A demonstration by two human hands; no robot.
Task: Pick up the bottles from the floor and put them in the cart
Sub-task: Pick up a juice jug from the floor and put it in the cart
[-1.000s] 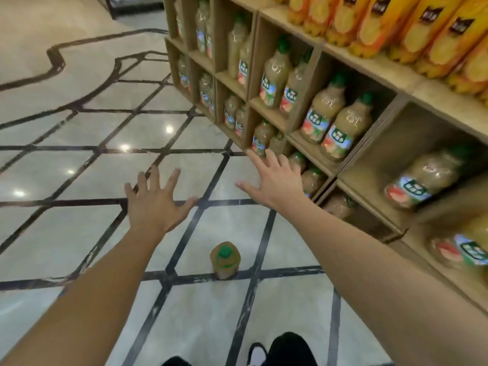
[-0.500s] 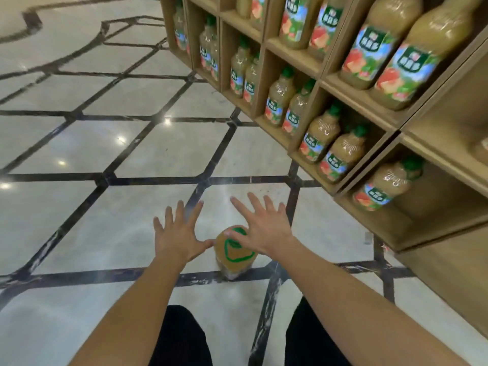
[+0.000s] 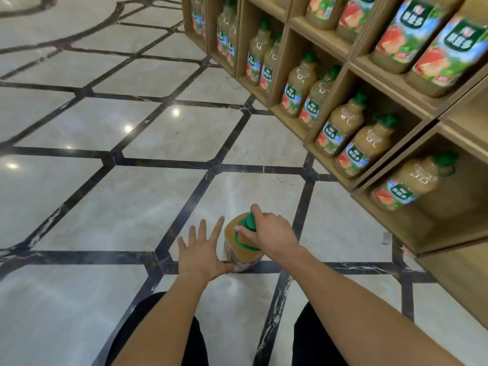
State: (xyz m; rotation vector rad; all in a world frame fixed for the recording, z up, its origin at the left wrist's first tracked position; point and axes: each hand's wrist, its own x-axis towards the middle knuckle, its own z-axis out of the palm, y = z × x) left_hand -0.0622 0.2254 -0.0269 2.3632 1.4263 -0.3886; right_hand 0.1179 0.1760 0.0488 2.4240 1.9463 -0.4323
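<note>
A large juice bottle (image 3: 239,250) with a green cap and green handle stands upright on the marble floor, straight in front of my knees. My right hand (image 3: 269,231) is closed over its cap and handle from above. My left hand (image 3: 202,253) is spread flat beside the bottle on its left, with the thumb touching the lower body. No cart is in view.
Wooden shelving (image 3: 330,151) full of the same juice bottles (image 3: 340,130) runs along the right side, its lowest compartments close to my right arm. The tiled floor (image 3: 132,202) with dark inlay lines spreads out to the left and ahead. My dark trouser legs (image 3: 317,339) show at the bottom.
I have crouched lower and closer to the floor. My right hand has gone from hovering open over the cap to closing on it; my left hand has come against the bottle's side.
</note>
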